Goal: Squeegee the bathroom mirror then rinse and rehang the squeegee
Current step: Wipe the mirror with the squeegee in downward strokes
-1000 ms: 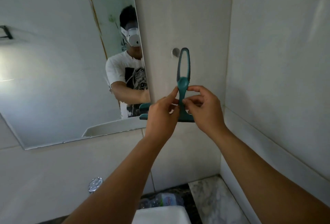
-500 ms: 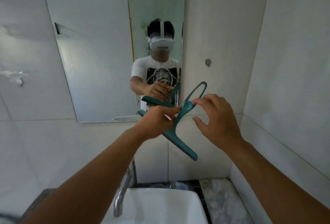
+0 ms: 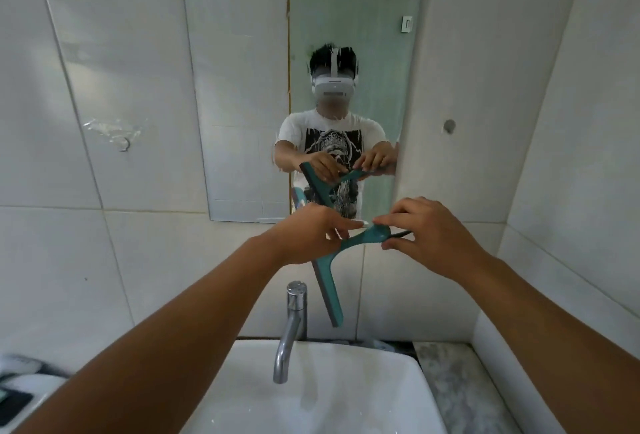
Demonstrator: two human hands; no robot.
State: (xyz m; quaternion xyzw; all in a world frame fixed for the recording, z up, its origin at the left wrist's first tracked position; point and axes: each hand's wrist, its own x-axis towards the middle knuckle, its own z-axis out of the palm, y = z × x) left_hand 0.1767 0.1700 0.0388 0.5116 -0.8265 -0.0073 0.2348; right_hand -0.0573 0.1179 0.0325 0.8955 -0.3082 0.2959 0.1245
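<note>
**Holding a teal squeegee in both hands above the sink**

A person's two bare arms reach forward at chest height. The left hand [image 3: 311, 234] pinches the squeegee [image 3: 330, 281] where handle meets blade, thumb and fingers closed on it. The right hand [image 3: 426, 229] grasps the handle's far end, fingers curled around it. The handle lies nearly level between the hands; the blade hangs down and slightly right, ending just beside the chrome tap [image 3: 292, 322], above the white sink [image 3: 346, 399]. The squeegee is off the mirror [image 3: 242, 104], which is on the tiled wall behind and reflects the same pose. A round hook [image 3: 449, 126] sits on the wall right of the mirror.
</note>
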